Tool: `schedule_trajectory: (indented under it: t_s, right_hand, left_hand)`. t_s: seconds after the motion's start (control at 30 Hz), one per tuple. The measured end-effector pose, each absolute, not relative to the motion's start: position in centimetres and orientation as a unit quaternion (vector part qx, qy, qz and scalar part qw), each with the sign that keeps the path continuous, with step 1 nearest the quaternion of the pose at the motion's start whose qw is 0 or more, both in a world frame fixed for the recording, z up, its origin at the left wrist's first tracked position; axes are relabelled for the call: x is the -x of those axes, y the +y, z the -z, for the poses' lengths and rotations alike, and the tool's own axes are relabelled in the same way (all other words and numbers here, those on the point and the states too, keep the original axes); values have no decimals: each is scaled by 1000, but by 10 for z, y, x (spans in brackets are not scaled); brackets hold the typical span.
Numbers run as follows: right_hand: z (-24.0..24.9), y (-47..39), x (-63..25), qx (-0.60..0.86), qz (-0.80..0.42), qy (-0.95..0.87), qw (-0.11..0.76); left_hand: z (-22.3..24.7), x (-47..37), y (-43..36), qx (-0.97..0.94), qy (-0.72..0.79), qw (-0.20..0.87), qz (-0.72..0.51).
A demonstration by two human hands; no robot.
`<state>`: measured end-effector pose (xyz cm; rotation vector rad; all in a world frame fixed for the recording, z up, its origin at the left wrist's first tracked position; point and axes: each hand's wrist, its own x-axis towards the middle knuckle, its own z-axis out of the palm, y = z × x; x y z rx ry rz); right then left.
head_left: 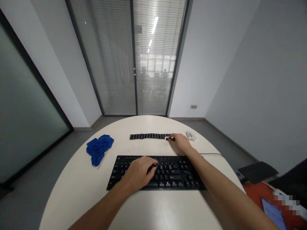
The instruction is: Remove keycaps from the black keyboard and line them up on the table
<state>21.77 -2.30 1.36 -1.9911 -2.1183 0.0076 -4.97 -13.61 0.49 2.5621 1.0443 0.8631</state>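
A black keyboard [175, 185] lies across the table in front of me. My left hand [139, 171] rests over its middle, thumb and forefinger brought together above the keys; whatever is between the tips is too small to make out. Beyond the keyboard, loose black keycaps [147, 136] stand in a line of two rows. At the right end of that line, my right hand [179, 142] pinches a small black keycap [168, 139] against the tabletop. The fingers partly hide the keycaps there.
On the round pale table [148, 210], a crumpled blue cloth [99, 148] covers part of a thin stick at the left. A crumpled clear plastic bag [191, 135] sits at the far right. The black cable [212, 154] runs off the right edge. Beside the table is an orange seat [253, 195].
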Motion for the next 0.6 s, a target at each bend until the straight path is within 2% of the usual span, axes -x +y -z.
schedule_trajectory:
  t_s: [0.6]
  right_hand:
    - [-8, -18, -213, 689, 18, -713, 127]
  left_hand:
    - [-7, 50, -136, -878, 355, 125, -297]
